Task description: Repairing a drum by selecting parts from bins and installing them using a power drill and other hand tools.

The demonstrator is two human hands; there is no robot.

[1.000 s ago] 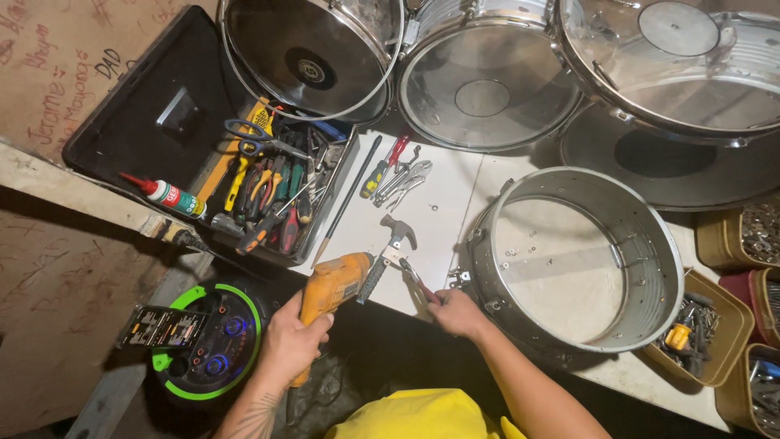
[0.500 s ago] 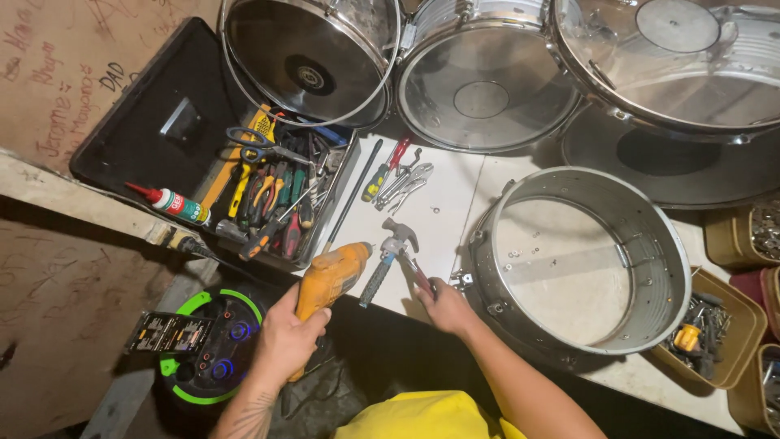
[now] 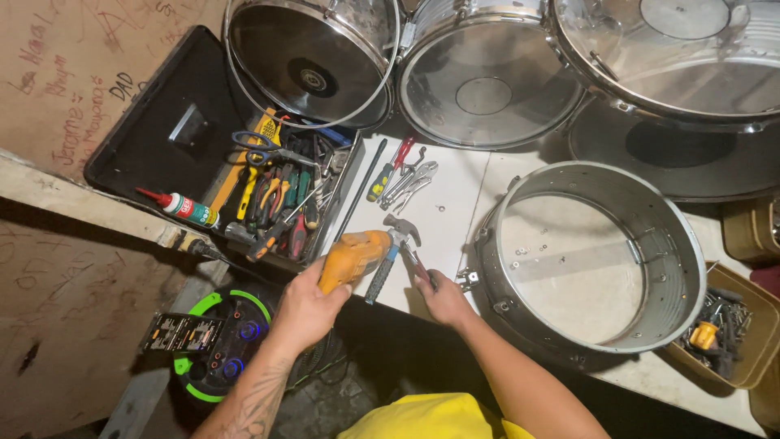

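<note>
My left hand (image 3: 305, 313) grips an orange power drill (image 3: 354, 256) at the near edge of the white table (image 3: 455, 203). My right hand (image 3: 443, 301) rests on the table just right of it, fingers closed on a red-handled tool (image 3: 416, 264) that looks like pliers. A hammer (image 3: 388, 252) with a dark grip lies between the two hands. A bare metal drum shell (image 3: 593, 260) lies flat on the table, close to the right of my right hand.
An open black toolbox (image 3: 244, 179) full of pliers, scissors and screwdrivers sits on the left. Wrenches and a screwdriver (image 3: 398, 175) lie on the table. Three shiny drums (image 3: 487, 73) stand at the back. A green round speaker (image 3: 215, 341) sits below. Bins of hardware (image 3: 719, 329) are at right.
My left hand has lifted the orange drill up and right onto the table edge. My right hand stays by the drum shell with its tool.
</note>
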